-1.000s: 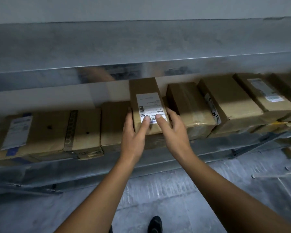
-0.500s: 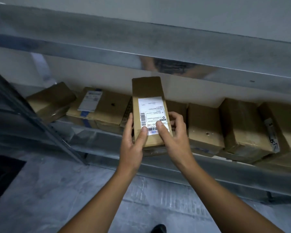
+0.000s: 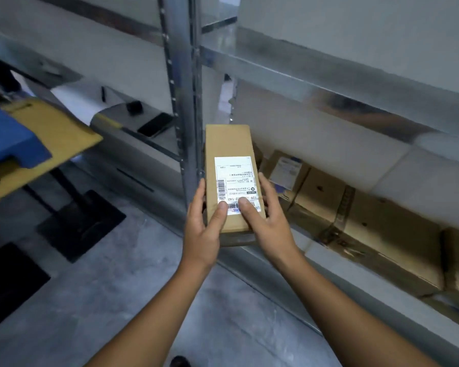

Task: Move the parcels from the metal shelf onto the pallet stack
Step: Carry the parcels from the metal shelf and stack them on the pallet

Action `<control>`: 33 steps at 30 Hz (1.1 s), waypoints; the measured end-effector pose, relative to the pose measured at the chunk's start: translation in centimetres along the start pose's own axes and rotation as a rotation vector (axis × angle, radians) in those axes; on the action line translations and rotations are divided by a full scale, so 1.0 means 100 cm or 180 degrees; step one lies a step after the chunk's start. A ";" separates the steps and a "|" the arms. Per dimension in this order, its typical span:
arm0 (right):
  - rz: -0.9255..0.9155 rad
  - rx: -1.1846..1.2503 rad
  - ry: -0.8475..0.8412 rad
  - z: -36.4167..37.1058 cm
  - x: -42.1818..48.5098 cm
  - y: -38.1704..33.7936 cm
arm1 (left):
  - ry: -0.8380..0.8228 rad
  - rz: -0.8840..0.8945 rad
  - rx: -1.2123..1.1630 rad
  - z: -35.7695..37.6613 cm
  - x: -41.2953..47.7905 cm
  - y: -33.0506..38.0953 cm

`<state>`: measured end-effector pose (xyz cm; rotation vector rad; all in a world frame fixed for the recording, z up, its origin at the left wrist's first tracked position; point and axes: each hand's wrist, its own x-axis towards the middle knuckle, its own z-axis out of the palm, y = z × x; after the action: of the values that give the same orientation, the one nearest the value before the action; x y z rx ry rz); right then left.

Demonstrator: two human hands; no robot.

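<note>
Floor (image 3: pixel 117 300): grey concrete, taking up the lower half of the view. Two dark mats (image 3: pixel 82 223) are lying on it at 8 to 9 o'clock.

Metal shelf (image 3: pixel 302 83): its perforated upright (image 3: pixel 180 102) is rising at 12 o'clock and a beam is running off toward 2 o'clock, with a pale wall showing behind.

Brown parcels (image 3: pixel 382 234) are sitting in a row on the lower deck at 3 to 4 o'clock, touching side by side.

At 9 to 10 o'clock the corner of a blue pallet (image 3: pixel 8 133) is lying over a tan cardboard sheet (image 3: pixel 61 128). At 11 o'clock a flat dark object (image 3: pixel 155 124), phone-like, is lying on a grey surface.

Held parcel (image 3: pixel 231 144): a long, narrow brown carton at centre, in front of the upright, with its long axis pointing to 12 o'clock. A white shipping label (image 3: pixel 235 176) with barcodes is covering the middle and near part of the top face.

Left hand (image 3: pixel 200 229) is gripping the near left edge, thumb lying on top at the label's lower corner and fingers wrapping the side. Right hand (image 3: pixel 270 223) is gripping the near right edge the same way, thumb on the label.
</note>
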<state>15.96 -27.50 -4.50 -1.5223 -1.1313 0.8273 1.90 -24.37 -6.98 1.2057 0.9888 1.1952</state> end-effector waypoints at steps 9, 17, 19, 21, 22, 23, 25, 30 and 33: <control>-0.0239 0.0181 -0.0785 0.170 0.036 -0.038 | 0.0855 0.0087 0.0050 -0.159 0.027 0.027; -0.0258 0.0172 -0.1509 0.281 0.083 -0.051 | 0.1517 0.0038 0.0262 -0.253 0.065 0.028; -0.0276 0.0302 -0.1682 0.311 0.100 -0.055 | 0.1701 0.0039 0.0372 -0.275 0.081 0.028; -0.0306 0.0453 -0.1850 0.342 0.118 -0.061 | 0.1869 0.0039 0.0512 -0.298 0.100 0.031; -0.0335 0.0487 -0.1907 0.356 0.128 -0.064 | 0.1934 0.0043 0.0577 -0.309 0.110 0.034; -0.0344 0.0509 -0.1955 0.371 0.138 -0.068 | 0.1990 0.0054 0.0641 -0.321 0.121 0.037; -0.0323 0.0548 -0.2062 0.400 0.159 -0.075 | 0.2070 0.0104 0.0709 -0.344 0.143 0.045; -0.0286 0.0518 -0.2315 0.463 0.210 -0.098 | 0.2336 0.0147 0.0766 -0.389 0.193 0.063; -0.0340 0.0552 -0.2541 0.494 0.234 -0.107 | 0.2527 0.0128 0.0771 -0.409 0.212 0.065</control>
<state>-24.28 10.92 -5.03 -0.9778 -1.6336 1.4802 -36.19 2.27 -4.68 0.9278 1.7368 1.6692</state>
